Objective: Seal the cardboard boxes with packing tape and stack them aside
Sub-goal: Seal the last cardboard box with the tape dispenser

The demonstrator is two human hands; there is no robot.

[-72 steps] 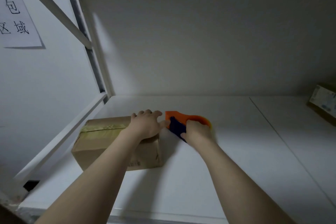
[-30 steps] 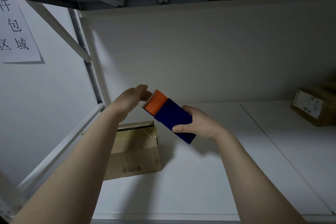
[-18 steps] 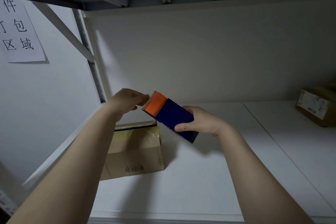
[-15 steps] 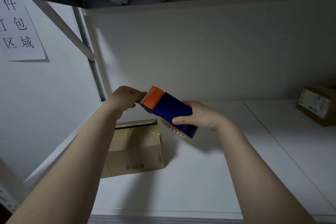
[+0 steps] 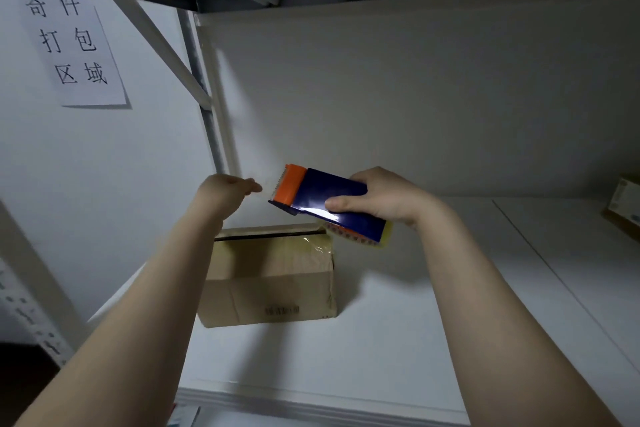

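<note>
A cardboard box [image 5: 273, 274] sits on the white shelf [image 5: 415, 329] at the left, with yellowish tape over its top and a barcode on its near side. Above the box, my right hand [image 5: 384, 198] grips a blue tape dispenser [image 5: 332, 201] whose orange toothed end points left. My left hand [image 5: 225, 191] is a short way left of that end, fingertips pinched together on what looks like a faint clear strip of tape [image 5: 268, 182] running to the dispenser. Neither hand touches the box.
A second box [image 5: 623, 208] lies at the far right of the shelf. The shelf's upright post [image 5: 207, 121] and diagonal brace stand at the left, next to a paper sign [image 5: 72, 42] on the wall. Another shelf deck hangs overhead.
Both hands rose off the box with the dispenser. My left hand met the orange end, then drew away to the left, opening a gap. The dispenser tilted flatter.
</note>
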